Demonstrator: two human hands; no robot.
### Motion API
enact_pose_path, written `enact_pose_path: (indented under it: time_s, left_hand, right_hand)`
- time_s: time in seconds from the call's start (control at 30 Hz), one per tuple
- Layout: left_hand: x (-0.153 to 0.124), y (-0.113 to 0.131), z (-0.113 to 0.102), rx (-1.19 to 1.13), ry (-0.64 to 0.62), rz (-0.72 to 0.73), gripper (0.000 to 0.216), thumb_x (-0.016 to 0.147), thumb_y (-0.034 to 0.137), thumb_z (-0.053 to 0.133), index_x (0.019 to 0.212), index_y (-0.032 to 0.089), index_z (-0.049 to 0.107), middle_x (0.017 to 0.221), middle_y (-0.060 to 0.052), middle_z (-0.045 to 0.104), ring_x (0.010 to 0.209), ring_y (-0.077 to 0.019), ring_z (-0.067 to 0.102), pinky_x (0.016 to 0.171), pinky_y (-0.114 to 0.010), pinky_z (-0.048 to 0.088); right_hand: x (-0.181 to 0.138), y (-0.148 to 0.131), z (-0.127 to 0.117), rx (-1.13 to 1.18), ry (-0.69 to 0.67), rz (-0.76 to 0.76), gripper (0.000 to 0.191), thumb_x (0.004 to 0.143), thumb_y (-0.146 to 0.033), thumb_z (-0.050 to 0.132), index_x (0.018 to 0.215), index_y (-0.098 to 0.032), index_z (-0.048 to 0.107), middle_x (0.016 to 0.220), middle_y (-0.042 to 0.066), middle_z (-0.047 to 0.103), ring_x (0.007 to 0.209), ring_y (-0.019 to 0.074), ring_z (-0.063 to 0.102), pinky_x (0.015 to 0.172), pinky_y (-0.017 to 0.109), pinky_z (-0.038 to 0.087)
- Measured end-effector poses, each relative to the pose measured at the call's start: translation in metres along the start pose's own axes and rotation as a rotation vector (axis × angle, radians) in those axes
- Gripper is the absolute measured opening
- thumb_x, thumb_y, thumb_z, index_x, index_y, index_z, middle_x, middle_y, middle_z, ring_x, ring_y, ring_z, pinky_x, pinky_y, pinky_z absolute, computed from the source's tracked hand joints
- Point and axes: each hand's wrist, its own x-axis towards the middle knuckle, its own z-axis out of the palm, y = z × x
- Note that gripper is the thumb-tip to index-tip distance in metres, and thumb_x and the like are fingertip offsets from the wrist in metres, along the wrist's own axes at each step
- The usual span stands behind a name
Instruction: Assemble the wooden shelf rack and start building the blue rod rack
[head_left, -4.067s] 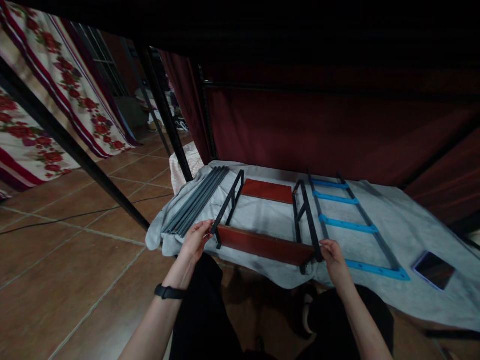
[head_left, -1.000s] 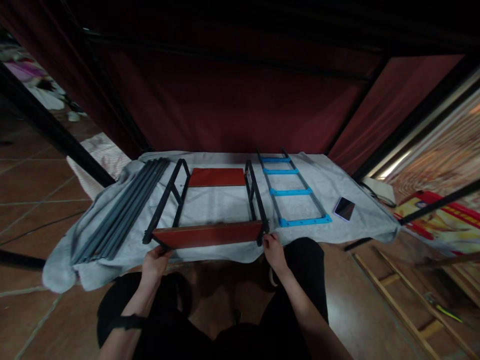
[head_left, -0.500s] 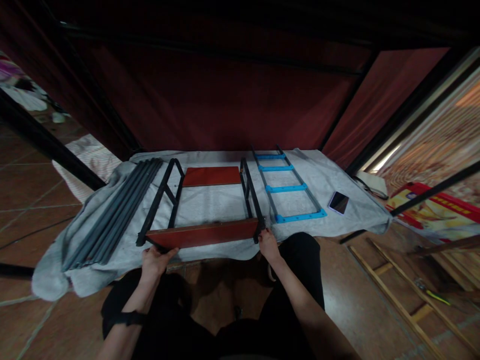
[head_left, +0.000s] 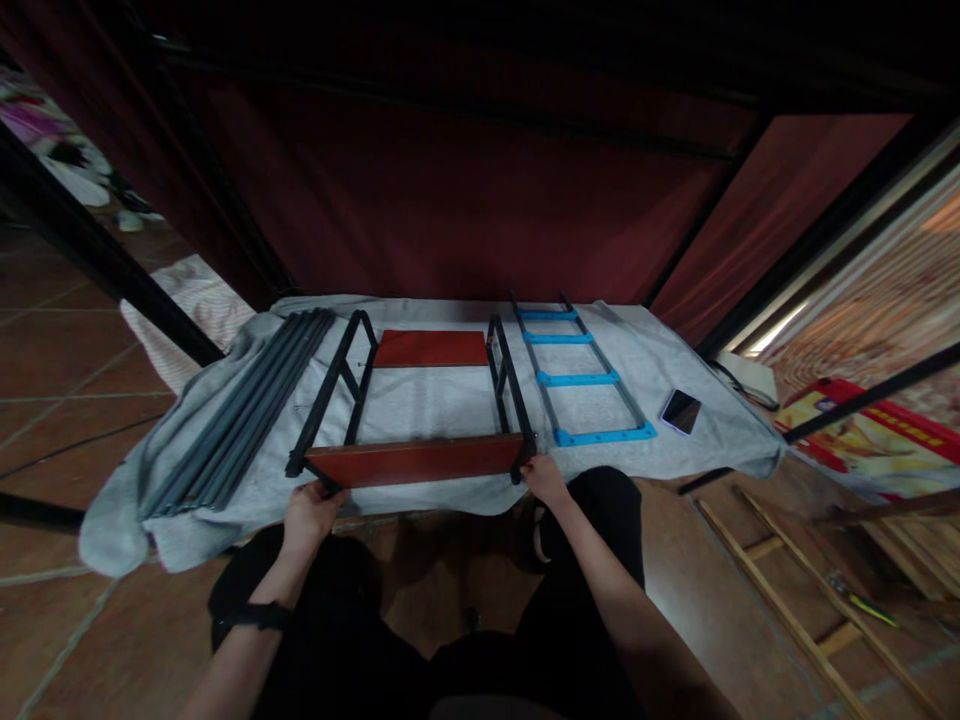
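A shelf rack with two black metal side frames (head_left: 330, 400) and two red-brown boards lies in front of me. Its near board (head_left: 416, 461) stands tilted on edge between the frames; the far board (head_left: 431, 349) lies flatter. My left hand (head_left: 311, 513) is closed around the near left corner, under the board's end. At the near right corner, my right hand (head_left: 546, 480) pinches with its fingertips beside the frame's end; what lies between them is too small to make out. Right of the rack lies a ladder-like piece with blue crossbars (head_left: 579, 379).
Several grey tubes (head_left: 244, 405) lie side by side on the grey cloth (head_left: 637, 370), at the left. A phone (head_left: 681, 411) rests at the right. On the tiled floor are a wooden ladder frame (head_left: 795, 590), pliers (head_left: 870, 608) and a red-yellow box (head_left: 862, 435).
My left hand has drawn its thumb in and closed at the rack's corner. My right hand stays at the other corner. The whole view has shifted slightly.
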Motion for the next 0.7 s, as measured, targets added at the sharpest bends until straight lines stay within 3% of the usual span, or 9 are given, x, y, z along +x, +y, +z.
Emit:
enact_pose_path:
  time_s: [0.17,0.3,0.47,0.7]
  left_hand:
    - [0.002,0.0,-0.012,0.123,-0.076,0.087,0.015,0.07,0.024,0.053,0.067,0.017,0.066,0.073,-0.01,0.073,0.083,-0.0278,0.072,0.069,-0.029,0.052]
    - [0.007,-0.006,-0.02,0.16,-0.115,0.108,0.026,0.073,0.015,0.047,0.079,0.016,0.072,0.084,-0.009,0.077,0.088,-0.0239,0.072,0.076,-0.028,0.053]
    - [0.012,-0.01,-0.019,0.231,-0.116,0.088,0.027,0.077,0.01,0.051,0.09,0.014,0.074,0.092,-0.012,0.077,0.092,-0.0229,0.072,0.08,-0.027,0.052]
    - [0.014,-0.015,-0.01,0.366,-0.053,0.079,0.029,0.089,0.012,0.049,0.109,0.007,0.069,0.105,-0.023,0.072,0.104,-0.0278,0.07,0.09,-0.035,0.051]
  right_hand:
    - [-0.006,0.0,0.002,-0.039,-0.011,-0.07,0.026,0.092,-0.008,0.049,0.11,-0.011,0.068,0.115,0.017,0.072,0.11,0.0222,0.067,0.094,0.028,0.047]
    - [-0.009,0.008,0.008,-0.034,0.054,-0.146,0.029,0.089,-0.005,0.049,0.109,-0.012,0.069,0.12,0.017,0.07,0.114,0.0225,0.066,0.098,0.03,0.046]
    - [-0.005,0.017,0.013,-0.06,0.094,-0.14,0.022,0.088,-0.008,0.052,0.1,-0.014,0.07,0.107,0.015,0.074,0.1,0.0238,0.071,0.09,0.031,0.05]
    - [-0.001,0.032,0.018,-0.107,0.07,-0.221,0.02,0.089,-0.012,0.051,0.1,-0.016,0.068,0.102,0.015,0.075,0.095,0.0235,0.073,0.083,0.03,0.051]
